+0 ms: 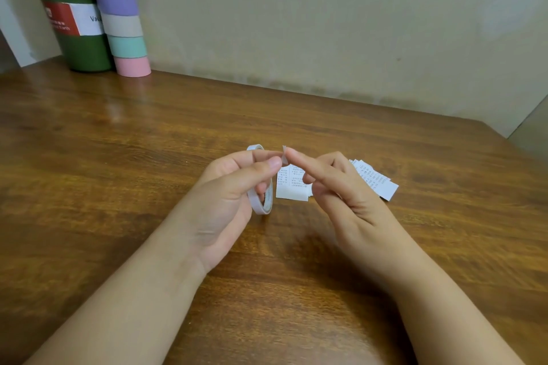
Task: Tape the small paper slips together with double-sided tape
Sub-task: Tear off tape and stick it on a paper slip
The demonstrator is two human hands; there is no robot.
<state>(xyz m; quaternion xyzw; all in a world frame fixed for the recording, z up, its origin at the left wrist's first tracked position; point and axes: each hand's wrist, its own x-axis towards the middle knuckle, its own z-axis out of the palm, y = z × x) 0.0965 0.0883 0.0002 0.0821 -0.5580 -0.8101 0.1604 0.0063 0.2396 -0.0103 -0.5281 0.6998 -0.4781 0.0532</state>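
Observation:
My left hand [228, 187] grips a thin white roll of double-sided tape [262, 207] above the wooden table [118, 157], with the thumb and forefinger pinching a short tape end [284, 154] that sticks up. My right hand [338, 187] is beside it, its forefinger stretched out and touching that tape end; its other fingers are curled. Under the hands lie small printed paper slips [292, 187], and more slips [376, 181] fan out to the right, partly hidden by my right hand.
A dark green flask [74, 15] and a tall tube with pastel bands [121, 15] stand at the table's far left, against the wall. The table's right corner [489, 127] is cut off at an angle.

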